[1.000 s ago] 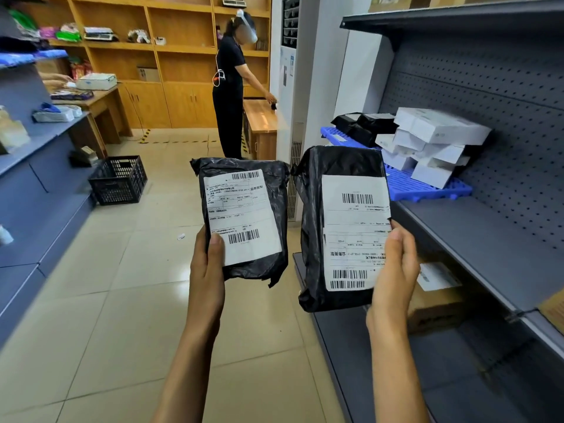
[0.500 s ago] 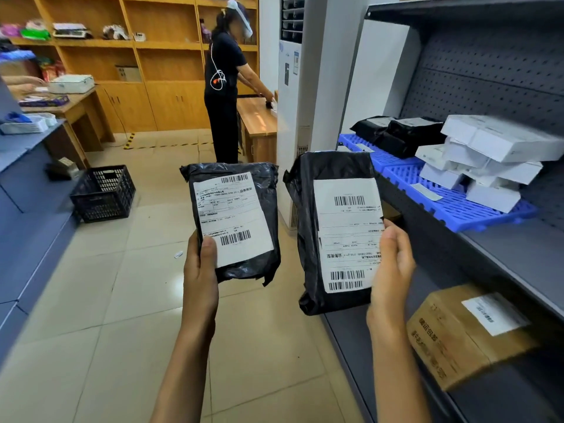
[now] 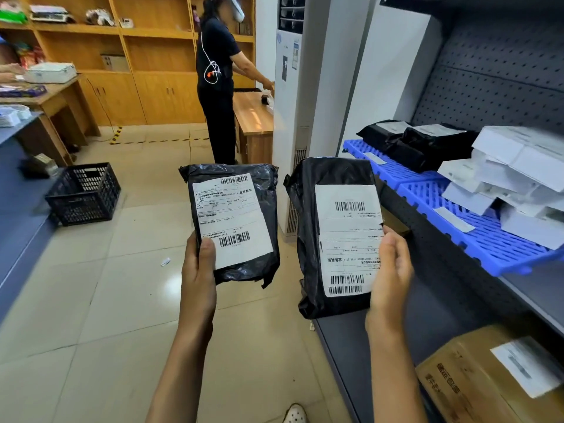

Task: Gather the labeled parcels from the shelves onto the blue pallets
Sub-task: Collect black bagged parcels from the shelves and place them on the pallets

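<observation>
Your left hand [image 3: 198, 270] grips one black parcel [image 3: 235, 221] by its lower corner and your right hand [image 3: 392, 270] grips another [image 3: 335, 236], labels facing you, probably for reading. Beyond, the blue pallets [image 3: 476, 236] on the shelf carry gathered parcels.

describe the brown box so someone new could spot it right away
Start at the grey shelving on the right and drop below the shelf carrying the blue pallets. On the lower shelf, at the bottom right corner, sits the brown box. It is the only cardboard one; the parcels on the pallets are black bags or white boxes.
</observation>
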Tool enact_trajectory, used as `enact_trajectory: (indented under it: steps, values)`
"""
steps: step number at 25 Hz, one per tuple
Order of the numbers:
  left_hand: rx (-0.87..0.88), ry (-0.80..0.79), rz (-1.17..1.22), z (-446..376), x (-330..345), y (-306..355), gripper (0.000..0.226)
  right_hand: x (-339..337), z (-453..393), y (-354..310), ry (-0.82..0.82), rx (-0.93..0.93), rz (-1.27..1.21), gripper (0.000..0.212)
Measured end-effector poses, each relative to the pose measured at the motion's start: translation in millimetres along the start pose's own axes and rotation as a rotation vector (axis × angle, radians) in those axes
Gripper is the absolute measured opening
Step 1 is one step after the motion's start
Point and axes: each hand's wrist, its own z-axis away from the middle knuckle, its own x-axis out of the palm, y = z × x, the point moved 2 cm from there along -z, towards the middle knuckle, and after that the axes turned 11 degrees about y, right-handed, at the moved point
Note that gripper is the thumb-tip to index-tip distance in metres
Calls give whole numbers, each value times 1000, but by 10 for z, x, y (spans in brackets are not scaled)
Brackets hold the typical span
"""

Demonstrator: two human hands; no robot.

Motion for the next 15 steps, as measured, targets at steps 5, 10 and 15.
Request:
enact_trajectory:
  steps: [5, 10, 15]
  values:
    - [-4, -34, 20, -616, 747, -60, 33, 370, -814, 68, 24, -5, -3, 23]
    - [14, -99, 35, -1071, 1586, -92, 32, 649, -1688, 96, 43, -31, -9, 28]
    - [2, -169, 48, -1382, 2266, -175, 27, 673, -2269, 157, 87, -45, 41, 25]
